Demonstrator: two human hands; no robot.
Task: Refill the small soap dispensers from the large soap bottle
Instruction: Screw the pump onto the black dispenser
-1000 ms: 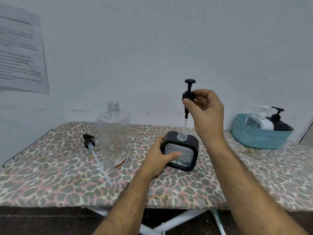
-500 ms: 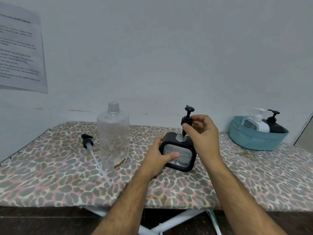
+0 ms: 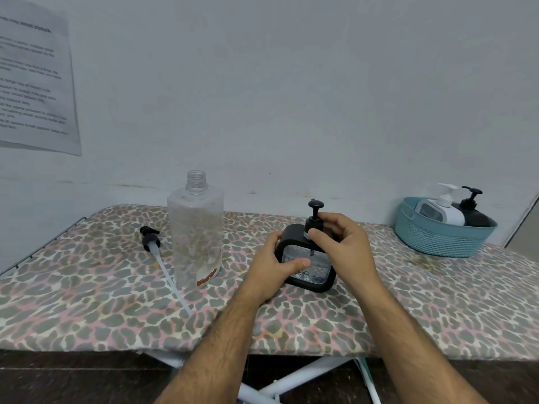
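Observation:
A small black square soap dispenser [image 3: 316,277] with a clear window stands on the leopard-print board [image 3: 87,301]. My left hand [image 3: 274,269] grips its left side. My right hand [image 3: 342,243] pinches the collar of its black pump [image 3: 315,212], which sits down in the dispenser's neck. To the left stands the large clear soap bottle [image 3: 197,234], uncapped and looking nearly empty. Its black pump with a long white tube [image 3: 159,252] lies on the board beside it.
A teal basket [image 3: 437,237] at the back right holds a white dispenser [image 3: 442,209] and a black dispenser [image 3: 474,212]. A printed sheet [image 3: 32,80] hangs on the wall at left. The board's front edge runs just before my forearms, white legs below.
My right hand lowered the pump, sliding its tube down into the small dispenser until the collar reached the neck. My left hand kept hold of the dispenser.

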